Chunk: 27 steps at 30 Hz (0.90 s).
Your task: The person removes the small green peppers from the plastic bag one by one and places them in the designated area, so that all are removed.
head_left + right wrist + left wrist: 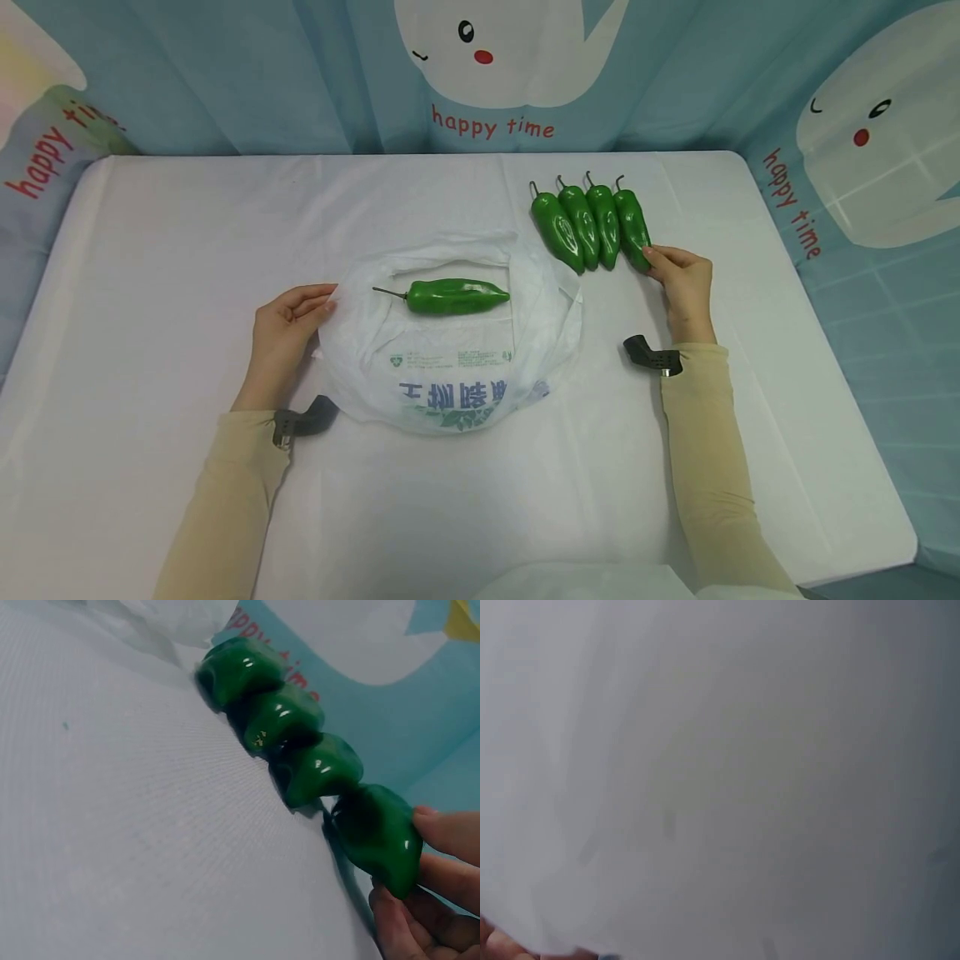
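A white plastic bag point(551, 333) with printing on it lies spread on the table, and one green pepper point(457, 297) rests on its middle, stem to the left. At the bag's left edge my left hand point(281, 337) pinches the plastic between thumb and fingers. The left wrist view is mostly filled by blurred white, with fingertips point(506, 946) in the lower corner. To the upper right, several green peppers point(577, 223) lie side by side, stems away from me. My right hand point(686, 287) grips the tip of the rightmost pepper point(375, 832), which sits slightly apart from its neighbour.
A white cloth covers the table point(180, 250). Behind it and along the sides hangs a blue curtain point(255, 75) with white cartoon shapes and red lettering. Each wrist carries a small black camera point(651, 356).
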Tool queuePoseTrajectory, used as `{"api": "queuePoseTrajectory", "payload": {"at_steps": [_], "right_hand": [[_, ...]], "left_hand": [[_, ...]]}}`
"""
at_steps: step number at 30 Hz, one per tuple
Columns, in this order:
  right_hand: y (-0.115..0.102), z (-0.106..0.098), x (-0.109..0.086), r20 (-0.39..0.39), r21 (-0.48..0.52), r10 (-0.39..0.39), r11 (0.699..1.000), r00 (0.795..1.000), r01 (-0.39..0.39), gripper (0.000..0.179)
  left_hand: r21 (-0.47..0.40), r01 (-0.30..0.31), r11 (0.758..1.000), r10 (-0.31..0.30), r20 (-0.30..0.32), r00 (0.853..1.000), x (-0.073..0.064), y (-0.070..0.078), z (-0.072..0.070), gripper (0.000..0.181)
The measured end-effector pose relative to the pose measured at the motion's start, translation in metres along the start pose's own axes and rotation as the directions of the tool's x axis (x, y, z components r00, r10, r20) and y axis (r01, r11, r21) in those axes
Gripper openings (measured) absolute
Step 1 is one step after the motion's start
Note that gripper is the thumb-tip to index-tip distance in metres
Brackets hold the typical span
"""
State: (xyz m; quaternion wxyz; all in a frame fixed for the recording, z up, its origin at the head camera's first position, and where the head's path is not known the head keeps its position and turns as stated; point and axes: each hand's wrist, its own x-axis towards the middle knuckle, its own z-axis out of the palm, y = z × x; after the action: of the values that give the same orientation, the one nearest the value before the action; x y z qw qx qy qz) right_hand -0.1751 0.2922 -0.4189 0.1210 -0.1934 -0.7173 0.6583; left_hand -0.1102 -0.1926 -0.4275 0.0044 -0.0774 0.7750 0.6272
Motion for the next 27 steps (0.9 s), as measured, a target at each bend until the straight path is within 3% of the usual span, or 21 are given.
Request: {"api": "queuePoseTrajectory", "payload": {"at_steps": [8,17,27], "right_hand": [[0.0007,-0.0037,0.0006,0.035,0.105,0.026,0.994,0.999,-0.03,0.02],[-0.0001,-0.002,-0.0005,0.077,-0.001,0.016,1.0,0.997,-0.016,0.033],[0.002,0.0039,0.0004,-0.008,0.009,-0.009,1.0,1.0,0.009,0.033]], "left_hand": [[0.016,0.002,1.0,-0.002,0.002,1.0,0.0001,0.0001,0.0003,0.031],[0.019,0.008,1.0,-0.008,0.003,1.0,0.0,0.0001,-0.0001,0.031],[0.043,0.006,0.999,-0.007,0.005,1.0,0.0,0.0007,0.0002,0.031]]}}
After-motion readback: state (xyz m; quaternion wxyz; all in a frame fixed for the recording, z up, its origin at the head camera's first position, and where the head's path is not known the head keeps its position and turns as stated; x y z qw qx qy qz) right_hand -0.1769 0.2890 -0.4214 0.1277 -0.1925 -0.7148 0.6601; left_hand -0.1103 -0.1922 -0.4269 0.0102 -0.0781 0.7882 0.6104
